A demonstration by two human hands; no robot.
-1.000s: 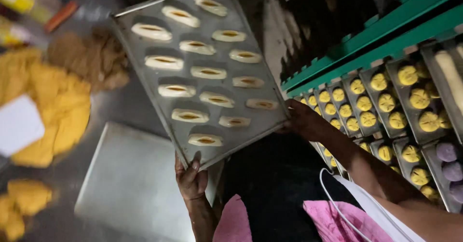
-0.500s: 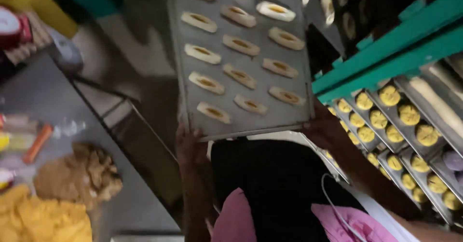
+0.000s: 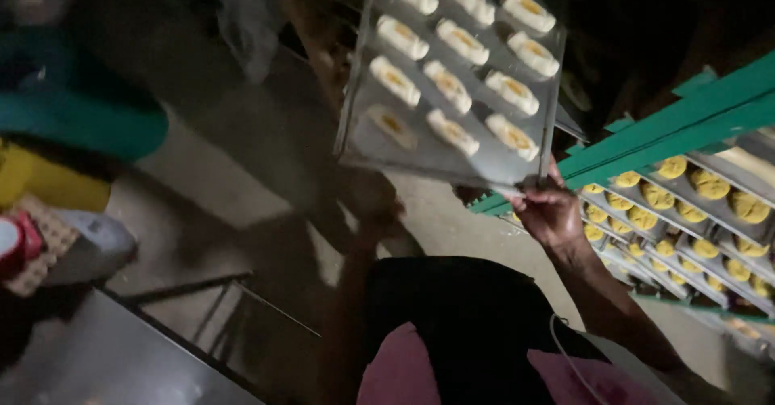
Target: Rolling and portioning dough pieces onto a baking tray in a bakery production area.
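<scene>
Dim bakery floor, green rack at right. Both hands grip metal baking tray of dough pieces: right hand clamps near corner, left hand under near edge.

A flat rectangular metal baking tray is held up at the far middle of the scene, with oval filled dough pieces lying on it in three rows. The left hand is under its near left corner; the right hand grips its near right corner. To the right stands a green-framed rack, holding trays of round yellow-topped buns. A grey metal tabletop lies near left.
</scene>
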